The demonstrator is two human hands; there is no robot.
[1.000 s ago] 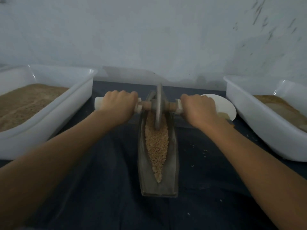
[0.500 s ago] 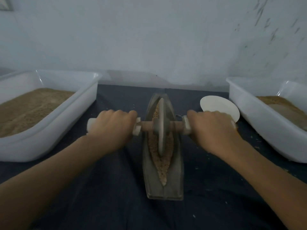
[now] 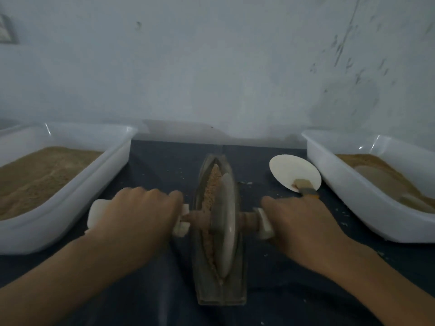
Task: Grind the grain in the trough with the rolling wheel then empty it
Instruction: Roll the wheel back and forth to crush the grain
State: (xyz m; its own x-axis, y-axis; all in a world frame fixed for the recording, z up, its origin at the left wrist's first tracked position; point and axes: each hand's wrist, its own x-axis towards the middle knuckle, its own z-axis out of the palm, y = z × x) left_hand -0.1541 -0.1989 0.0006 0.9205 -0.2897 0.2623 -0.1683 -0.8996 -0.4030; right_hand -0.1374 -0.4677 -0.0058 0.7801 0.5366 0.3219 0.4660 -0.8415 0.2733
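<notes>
A narrow boat-shaped metal trough [image 3: 240, 291] lies lengthwise on the dark cloth in front of me, with tan grain [image 3: 210, 184] along its groove. The grey rolling wheel [image 3: 225, 222] stands upright in the groove, over the near half of the trough. Its wooden axle runs out both sides to white handles. My left hand [image 3: 138, 215] grips the left handle and my right hand [image 3: 299, 222] grips the right handle. Grain under the wheel is hidden.
A white tub [image 3: 70, 203] with tan meal stands at the left. Another white tub [image 3: 353, 194] with tan meal stands at the right. A white dish [image 3: 289, 170] with a small brush lies between trough and right tub. A pale wall rises behind.
Both hands have pulled the wheel toward me along the groove, from the far end to the near half. The far grain now shows behind the wheel.
</notes>
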